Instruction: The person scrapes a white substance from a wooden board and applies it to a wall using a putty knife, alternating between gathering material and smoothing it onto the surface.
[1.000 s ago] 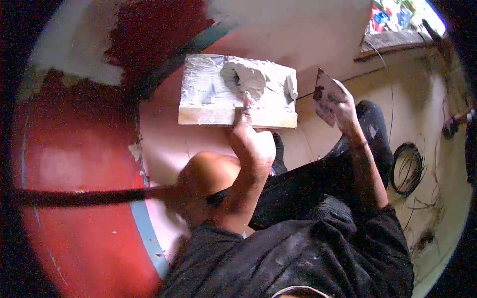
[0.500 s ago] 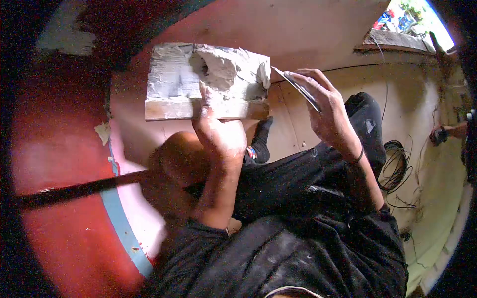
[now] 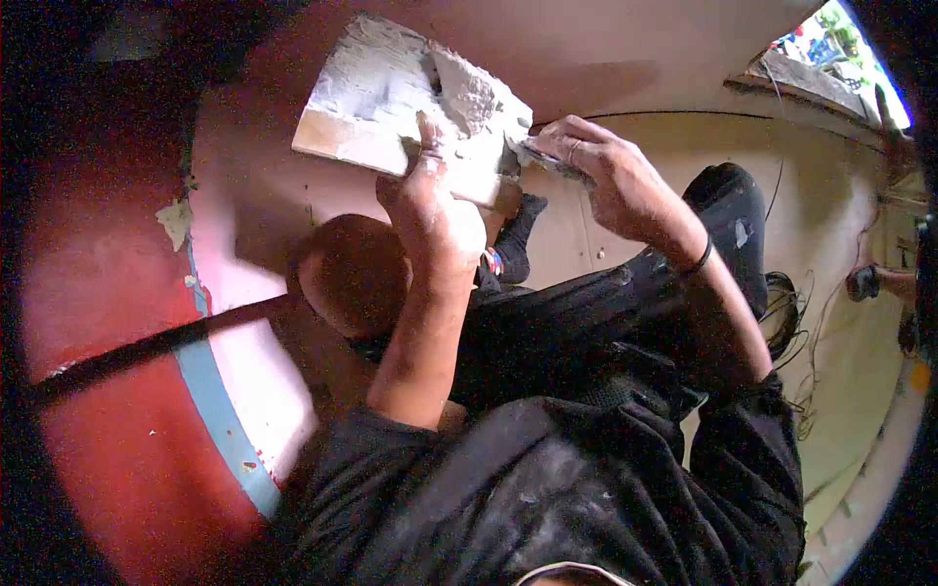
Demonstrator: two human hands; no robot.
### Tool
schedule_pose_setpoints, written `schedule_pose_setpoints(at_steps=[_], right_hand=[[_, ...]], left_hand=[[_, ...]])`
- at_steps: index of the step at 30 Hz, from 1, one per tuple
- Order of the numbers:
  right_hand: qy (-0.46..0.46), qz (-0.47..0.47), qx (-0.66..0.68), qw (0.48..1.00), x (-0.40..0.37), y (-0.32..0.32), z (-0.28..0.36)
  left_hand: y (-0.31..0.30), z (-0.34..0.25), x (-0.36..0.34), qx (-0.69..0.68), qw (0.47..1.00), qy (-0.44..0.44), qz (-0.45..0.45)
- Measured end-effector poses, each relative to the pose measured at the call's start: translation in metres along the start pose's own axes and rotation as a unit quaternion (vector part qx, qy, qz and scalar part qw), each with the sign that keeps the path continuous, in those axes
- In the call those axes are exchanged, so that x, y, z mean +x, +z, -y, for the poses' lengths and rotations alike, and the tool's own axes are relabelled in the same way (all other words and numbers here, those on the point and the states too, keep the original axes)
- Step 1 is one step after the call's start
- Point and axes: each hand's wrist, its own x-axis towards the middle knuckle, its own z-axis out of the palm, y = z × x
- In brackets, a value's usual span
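My left hand (image 3: 435, 210) grips a flat board (image 3: 347, 132) from below, its thumb up over the near edge. White plaster is smeared over the board's top, with a thick lump of plaster (image 3: 471, 98) right of the middle. The board slants down toward the right. In my right hand (image 3: 620, 181) is a thin, flat scraper (image 3: 557, 161), pinched between thumb and fingers. Its blade is at the board's right edge, against plaster there; my fingers partly hide it. Both hands carry white smears.
A red wall (image 3: 107, 332) with a blue stripe (image 3: 223, 415) stands on the left. My bent legs (image 3: 576, 322) are under the board. Coiled black cable (image 3: 787, 317) lies at right, near another person's limb (image 3: 889, 283). A window opening (image 3: 831, 49) is at upper right.
The board has risen and tilted, its right side now lower. My right hand has shifted left and turned, bringing the scraper onto the board's right edge.
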Motion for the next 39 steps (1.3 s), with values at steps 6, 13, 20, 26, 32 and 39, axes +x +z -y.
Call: schedule_pose_setpoints(at_steps=[6, 13, 20, 26, 32, 39], right_hand=[[-0.004, 0.123, 0.122, 0.985, 0.001, -0.012, -0.016], [0.115, 0.133, 0.506, 0.844, -0.020, -0.023, -0.060], [0.120, 0.062, 0.164, 0.977, -0.011, -0.025, -0.066], [0.000, 0.043, 0.061, 0.997, -0.008, 0.001, -0.063], [-0.006, 0.025, 0.129, 0.991, -0.004, 0.006, -0.042], [0.007, 0.051, 0.175, 0.983, -0.009, 0.015, -0.032]], left_hand=[[0.009, 0.000, 0.002, 0.017, 0.999, 0.008, -0.035], [-0.001, 0.010, 0.013, -0.028, 0.998, 0.017, -0.056], [0.011, 0.013, -0.003, 0.020, 0.999, -0.026, -0.032], [0.001, 0.012, -0.006, 0.037, 0.999, -0.039, -0.009], [0.003, 0.016, -0.003, 0.066, 0.996, 0.015, -0.064], [0.001, 0.014, -0.003, 0.090, 0.995, -0.004, -0.035]])
